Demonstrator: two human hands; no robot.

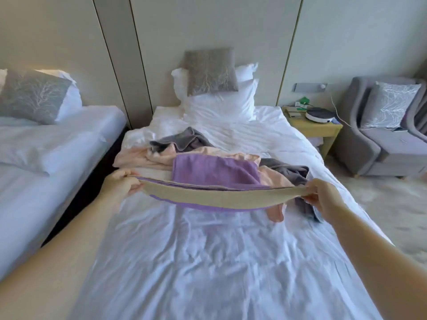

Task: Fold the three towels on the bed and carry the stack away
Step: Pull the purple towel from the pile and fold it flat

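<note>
A purple towel point(215, 173) with a beige end band is stretched above the white bed point(208, 262). My left hand point(121, 184) pinches its left corner and my right hand point(322, 197) pinches its right corner, so the near edge hangs in a shallow curve. Its far part rests on a crumpled pink towel point(143, 158). A grey towel point(184, 139) lies bunched behind and to the right, partly under the pink one.
White pillows and a grey cushion point(210, 70) sit at the headboard. A second bed point(46, 158) stands on the left across a narrow gap. On the right are a yellow nightstand point(312, 129) and a grey armchair point(388, 139) on carpet.
</note>
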